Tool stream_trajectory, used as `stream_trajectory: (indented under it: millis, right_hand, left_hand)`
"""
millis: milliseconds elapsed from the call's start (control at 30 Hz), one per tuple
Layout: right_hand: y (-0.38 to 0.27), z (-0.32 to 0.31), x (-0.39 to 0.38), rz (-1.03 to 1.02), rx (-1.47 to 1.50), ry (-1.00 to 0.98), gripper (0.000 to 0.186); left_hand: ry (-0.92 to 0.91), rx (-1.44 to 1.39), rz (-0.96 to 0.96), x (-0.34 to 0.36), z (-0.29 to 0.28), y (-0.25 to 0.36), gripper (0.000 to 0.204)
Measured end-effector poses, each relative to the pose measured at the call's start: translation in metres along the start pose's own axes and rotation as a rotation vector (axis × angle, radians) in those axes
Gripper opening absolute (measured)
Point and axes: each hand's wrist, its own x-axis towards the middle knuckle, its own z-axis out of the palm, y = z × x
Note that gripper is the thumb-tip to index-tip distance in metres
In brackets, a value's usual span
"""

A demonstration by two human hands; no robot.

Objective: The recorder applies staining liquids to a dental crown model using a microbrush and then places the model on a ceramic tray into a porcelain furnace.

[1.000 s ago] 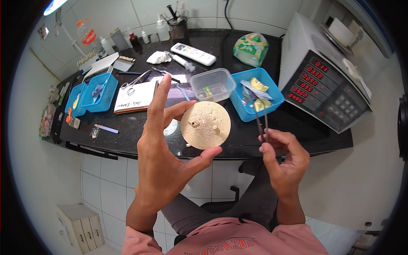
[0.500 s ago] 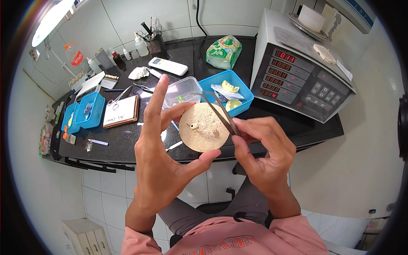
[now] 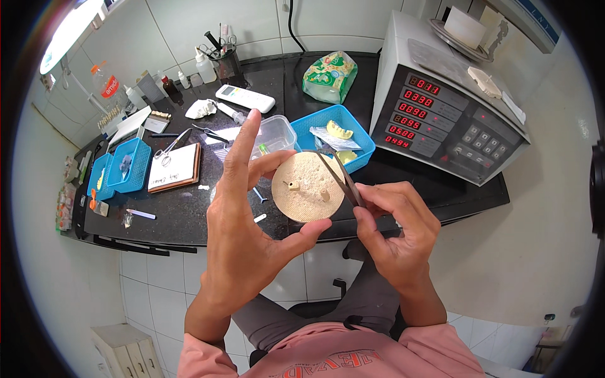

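My left hand (image 3: 242, 236) grips a round, porous beige disc (image 3: 305, 211) by its edge, between the thumb below and a finger above, with the index finger stretched up. On the disc sit two small beige tooth-shaped pieces: one with a hole (image 3: 293, 186) left of the middle, the other (image 3: 325, 196) to the right. Pinched in my right hand (image 3: 403, 223) is a pair of dark metal tweezers (image 3: 348, 184). Its arms are spread, their tips over the disc's upper right edge and apart from both pieces.
Behind the disc are a clear plastic box (image 3: 279, 133) and a blue basket (image 3: 372, 146) with yellowish dental models. A grey machine with red digits (image 3: 441, 135) stands right. On the black counter (image 3: 183, 217) lie a notebook (image 3: 174, 169), scissors, a remote (image 3: 246, 98) and more blue baskets (image 3: 133, 184).
The disc and my left hand have shifted slightly right. The tweezers have moved right and their tips have come lower, closer to the disc's top edge. More digits show lit on the machine.
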Motion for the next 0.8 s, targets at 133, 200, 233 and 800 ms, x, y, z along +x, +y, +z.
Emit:
stream_trajectory:
  millis: [133,200,233,800]
  right_hand:
    - [-0.002,0.002,0.014,-0.028,-0.001,0.008,0.031]
    - [0.0,0.0,0.015,-0.038,0.011,0.017,0.03]
    - [0.002,-0.002,0.011,-0.027,-0.004,0.01,0.03]
    - [0.029,-0.032,-0.021,0.133,-0.062,0.017,0.029]
  left_hand:
    - [-0.005,-0.025,0.008,0.002,0.003,0.0,0.115]
    - [-0.003,-0.048,0.0,0.005,0.006,0.001,0.114]
    - [0.002,-0.044,-0.002,0.005,0.006,0.0,0.114]
    - [-0.014,-0.106,-0.021,0.016,0.021,-0.001,0.112]
